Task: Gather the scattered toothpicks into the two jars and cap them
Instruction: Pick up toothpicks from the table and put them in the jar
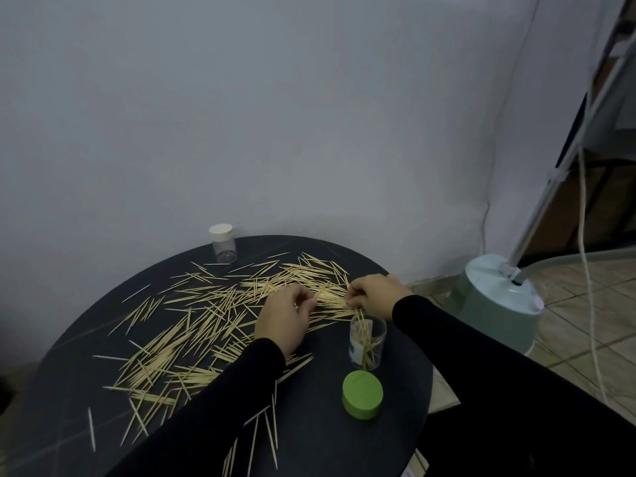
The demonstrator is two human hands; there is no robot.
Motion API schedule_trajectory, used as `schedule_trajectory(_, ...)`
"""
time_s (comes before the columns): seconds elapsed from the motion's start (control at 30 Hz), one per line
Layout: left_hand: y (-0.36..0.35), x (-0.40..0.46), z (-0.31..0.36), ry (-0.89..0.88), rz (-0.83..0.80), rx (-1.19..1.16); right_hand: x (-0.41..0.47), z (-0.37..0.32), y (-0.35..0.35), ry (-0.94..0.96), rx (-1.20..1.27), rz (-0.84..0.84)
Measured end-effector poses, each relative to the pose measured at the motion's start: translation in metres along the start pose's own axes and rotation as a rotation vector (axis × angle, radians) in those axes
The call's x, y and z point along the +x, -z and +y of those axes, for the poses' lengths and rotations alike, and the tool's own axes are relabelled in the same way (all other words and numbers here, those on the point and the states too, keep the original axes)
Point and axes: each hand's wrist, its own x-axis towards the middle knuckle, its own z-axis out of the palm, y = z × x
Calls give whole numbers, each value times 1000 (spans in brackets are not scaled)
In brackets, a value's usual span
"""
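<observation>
Several wooden toothpicks [192,325] lie scattered over a round black table [327,438]. An open clear jar [367,342] stands at the right with a few toothpicks inside. Its green cap [362,394] lies on the table just in front of it. A second clear jar [224,248] with a white cap on stands at the far edge. My right hand [375,291] pinches a small bundle of toothpicks just above the open jar. My left hand [285,318] has curled fingers pinching toothpicks on the table beside it.
A grey wall rises right behind the table. A pale green lamp base [499,301] with a slanted pole and white cords stands on the tiled floor to the right. The table's right edge lies close to the open jar.
</observation>
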Motion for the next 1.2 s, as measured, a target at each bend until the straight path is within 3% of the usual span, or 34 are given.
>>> schedule_trajectory(0.17, -3, 4, 0, 98, -28, -248, -3, 0, 5, 31, 62, 110)
schedule_trajectory(0.37, 5, -1, 32, 195, -40, -799, -32, -12, 38, 142, 646, 293)
schedule_trajectory(0.5, 5, -11, 50, 162, -65, -965, -49, -9, 46, 233, 859, 239)
schedule_trajectory(0.63, 1, -24, 61, 125, -111, -991, -64, 1, 41, 212, 848, 127)
schedule_trajectory(0.9, -11, -37, 57, 180, -186, -1002, -71, 9, 34, 119, 885, 80)
schedule_trajectory(1.2, -7, -32, 35, 108, -348, -857, -65, 12, 35, 76, 700, -64)
